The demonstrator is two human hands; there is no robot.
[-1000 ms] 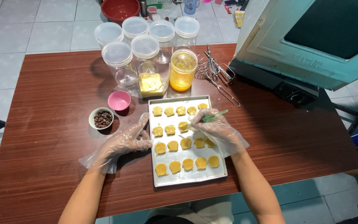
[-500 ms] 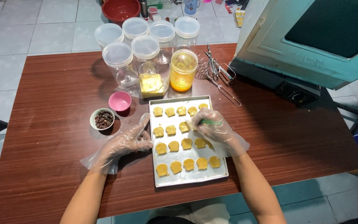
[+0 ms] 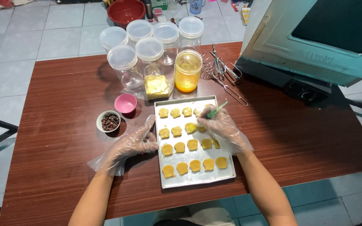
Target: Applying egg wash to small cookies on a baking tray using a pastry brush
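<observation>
Gloved right hand (image 3: pixel 222 124) pinches green brush (image 3: pixel 217 110) over tray (image 3: pixel 197 181) — left hand (image 3: pixel 133 144) open, flat.

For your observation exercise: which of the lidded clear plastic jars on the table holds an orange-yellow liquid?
The front right jar, beside the wire whisks; the other jars look mostly empty.
</observation>
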